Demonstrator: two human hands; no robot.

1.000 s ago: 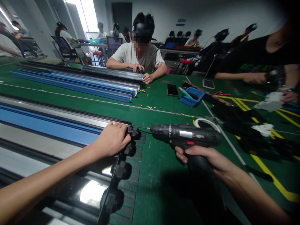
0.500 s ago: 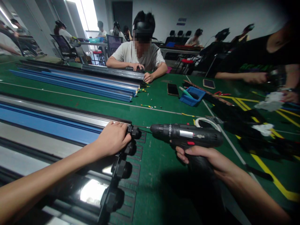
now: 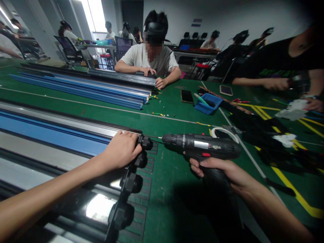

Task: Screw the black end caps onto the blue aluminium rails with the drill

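My right hand [image 3: 212, 165] grips the handle of a black cordless drill [image 3: 199, 145]. The drill points left, and its thin bit reaches the end of the farthest near metal profile [image 3: 101, 128], beside a black cable gland [image 3: 146, 142]. My left hand [image 3: 124, 148] rests over that profile's end, fingers curled over its far edge and thumb by the gland. More silver and blue profiles [image 3: 63, 130] lie side by side under my left forearm, with black glands [image 3: 133, 182] on their ends. Where the bit's tip meets the end is too small to make out.
Across the green table [image 3: 172, 189], a person [image 3: 152, 57] handles long profiles [image 3: 83, 88]. A blue bin [image 3: 208, 104], a phone [image 3: 187, 96] and a white ring [image 3: 224, 130] lie beyond the drill. Another person's arm [image 3: 263, 82] is at the right.
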